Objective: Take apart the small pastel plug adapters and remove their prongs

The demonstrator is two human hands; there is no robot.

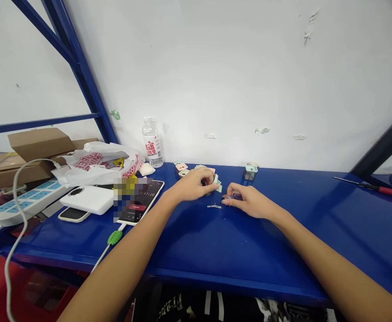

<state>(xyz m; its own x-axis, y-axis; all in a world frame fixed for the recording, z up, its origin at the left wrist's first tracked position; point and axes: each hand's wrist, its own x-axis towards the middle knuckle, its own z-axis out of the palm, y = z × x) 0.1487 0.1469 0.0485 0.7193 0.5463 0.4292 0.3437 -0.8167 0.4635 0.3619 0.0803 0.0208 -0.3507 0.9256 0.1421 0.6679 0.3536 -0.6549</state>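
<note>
Head view along a blue shelf top (196,241): at far left lies a white-and-blue power strip (24,201), then a white power bank (87,200) and a phone (138,201) with its screen lit, with a water bottle (152,143) standing by the wall behind. Small pastel plastic blocks (181,167) sit in a loose cluster near the wall. The left hand (192,185) is curled, its fingertips and thumb pinching pale green plastic pieces (217,181) just above the shelf; they look light, thin and stiff, likely to slip, and best held by their edges. A small metal strip (214,206) lies between the hands. The right hand (249,201) is curled too, thumb and forefinger pressed on a small purple piece (232,197), too hidden to judge its shape. Farther right stands a dark holder with a mint top (250,172), then a red-handled screwdriver (377,190).
</note>
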